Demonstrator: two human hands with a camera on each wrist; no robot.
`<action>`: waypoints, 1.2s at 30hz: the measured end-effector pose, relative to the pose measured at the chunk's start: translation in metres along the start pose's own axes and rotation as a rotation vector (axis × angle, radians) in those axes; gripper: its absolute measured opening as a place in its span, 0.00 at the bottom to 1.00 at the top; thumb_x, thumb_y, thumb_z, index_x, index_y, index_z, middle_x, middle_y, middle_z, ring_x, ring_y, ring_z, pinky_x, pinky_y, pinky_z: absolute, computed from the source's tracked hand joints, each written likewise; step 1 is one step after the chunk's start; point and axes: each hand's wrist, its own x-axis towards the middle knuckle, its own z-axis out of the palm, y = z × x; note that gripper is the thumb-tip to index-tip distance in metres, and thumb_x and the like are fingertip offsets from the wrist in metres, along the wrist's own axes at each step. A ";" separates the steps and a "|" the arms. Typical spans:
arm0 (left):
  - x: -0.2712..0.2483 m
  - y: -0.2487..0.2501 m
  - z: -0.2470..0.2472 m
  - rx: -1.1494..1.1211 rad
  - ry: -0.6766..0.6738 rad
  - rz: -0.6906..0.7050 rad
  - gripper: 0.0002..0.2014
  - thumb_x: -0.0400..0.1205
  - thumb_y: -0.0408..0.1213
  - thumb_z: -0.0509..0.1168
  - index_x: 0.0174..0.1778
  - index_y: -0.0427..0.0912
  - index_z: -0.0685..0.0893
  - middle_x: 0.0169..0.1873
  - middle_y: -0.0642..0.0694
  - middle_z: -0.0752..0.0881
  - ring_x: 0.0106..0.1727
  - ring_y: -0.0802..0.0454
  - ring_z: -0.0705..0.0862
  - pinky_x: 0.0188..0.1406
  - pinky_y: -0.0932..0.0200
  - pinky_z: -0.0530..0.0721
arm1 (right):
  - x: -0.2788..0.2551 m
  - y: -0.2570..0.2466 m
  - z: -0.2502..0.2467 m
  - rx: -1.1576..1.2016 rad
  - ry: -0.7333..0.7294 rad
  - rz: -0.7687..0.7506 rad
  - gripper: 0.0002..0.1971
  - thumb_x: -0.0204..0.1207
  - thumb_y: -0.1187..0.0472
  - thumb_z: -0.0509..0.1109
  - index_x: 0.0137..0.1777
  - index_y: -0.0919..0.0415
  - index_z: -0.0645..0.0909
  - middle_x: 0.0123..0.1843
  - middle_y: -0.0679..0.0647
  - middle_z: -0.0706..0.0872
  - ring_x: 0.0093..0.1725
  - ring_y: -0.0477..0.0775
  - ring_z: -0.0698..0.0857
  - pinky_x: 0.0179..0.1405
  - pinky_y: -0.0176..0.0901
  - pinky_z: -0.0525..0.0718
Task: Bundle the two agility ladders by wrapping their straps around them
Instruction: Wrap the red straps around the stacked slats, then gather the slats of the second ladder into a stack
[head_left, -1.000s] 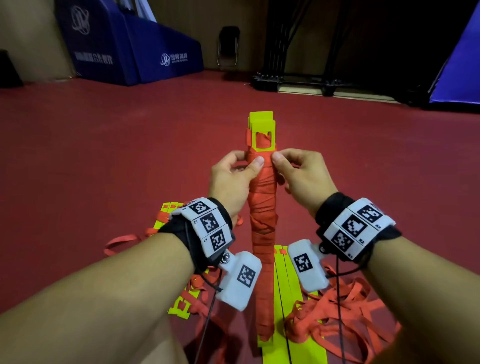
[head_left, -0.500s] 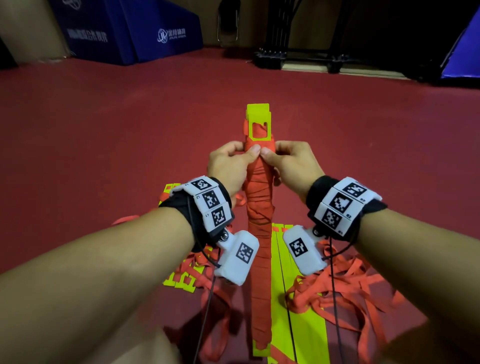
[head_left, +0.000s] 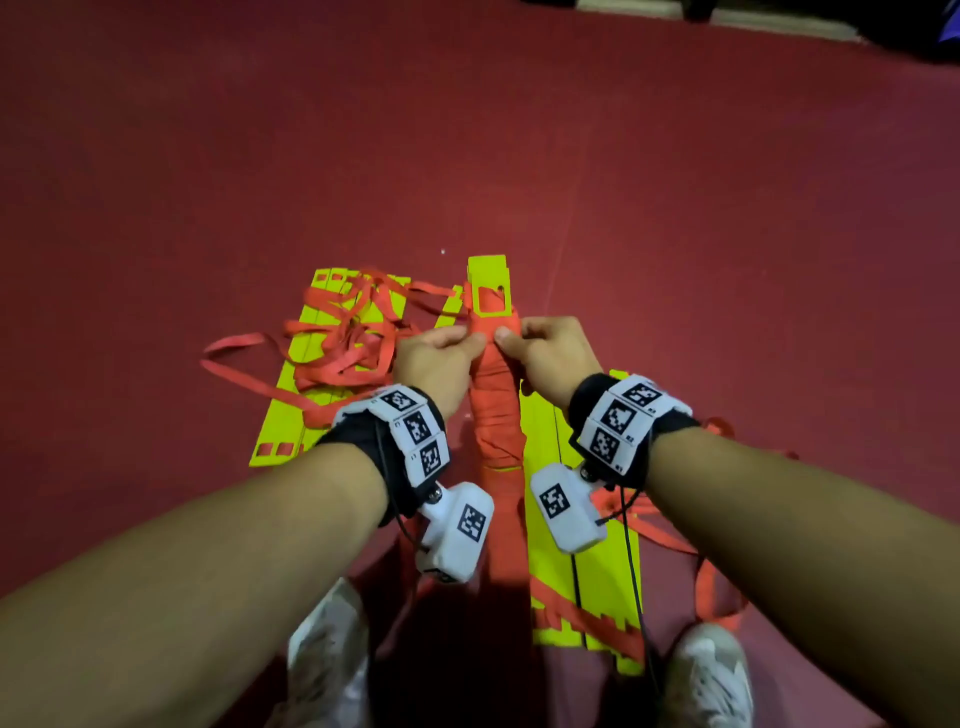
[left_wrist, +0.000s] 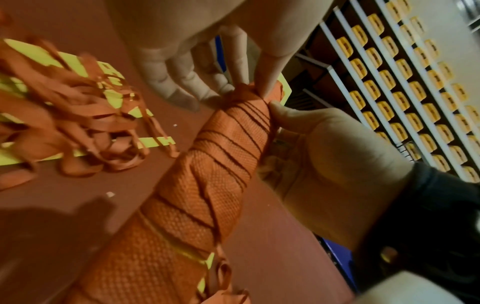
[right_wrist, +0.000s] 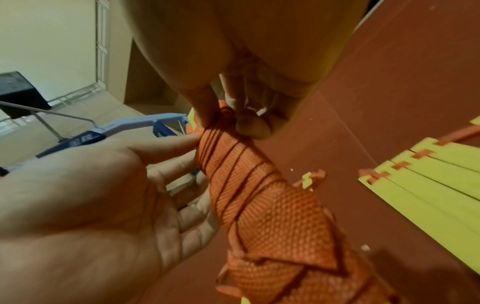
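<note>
Pinching the strap (head_left: 493, 332) at the bundle's (head_left: 497, 415) far end, left hand (head_left: 441, 358) and right hand (head_left: 553, 351) curl round it above the floor (head_left: 675, 208); no writing is readable.

A dark red floor (head_left: 675, 208) carries everything. At about ten o'clock from the picture's centre lies a flat stack of yellow-green ladder rungs (head_left: 291, 410) with loose orange straps (head_left: 343, 343) tangled over its far end and trailing onto the floor to the left. At five o'clock lies a second flat set of rungs (head_left: 602, 587), orange straps (head_left: 691, 551) spilling off its right side, and white shoes (head_left: 327, 660) stand at six o'clock.
</note>
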 end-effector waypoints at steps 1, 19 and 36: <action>-0.001 -0.014 -0.003 0.024 -0.002 -0.013 0.05 0.77 0.40 0.79 0.47 0.48 0.94 0.40 0.44 0.92 0.44 0.45 0.89 0.53 0.44 0.88 | -0.003 0.013 0.007 -0.004 -0.013 0.020 0.18 0.73 0.47 0.72 0.31 0.62 0.81 0.25 0.56 0.83 0.24 0.55 0.80 0.31 0.49 0.79; 0.003 -0.160 -0.006 0.197 -0.072 -0.244 0.06 0.77 0.42 0.79 0.44 0.47 0.89 0.34 0.51 0.87 0.39 0.49 0.84 0.51 0.46 0.88 | -0.023 0.152 0.074 -0.020 -0.002 0.326 0.22 0.73 0.46 0.76 0.36 0.65 0.75 0.31 0.60 0.80 0.34 0.62 0.79 0.40 0.57 0.83; 0.027 -0.226 0.017 0.336 -0.175 -0.402 0.16 0.82 0.41 0.74 0.65 0.45 0.90 0.46 0.45 0.92 0.49 0.44 0.90 0.58 0.41 0.89 | 0.003 0.220 0.101 -0.108 -0.135 0.507 0.05 0.78 0.61 0.73 0.40 0.57 0.86 0.37 0.55 0.85 0.39 0.57 0.83 0.47 0.58 0.86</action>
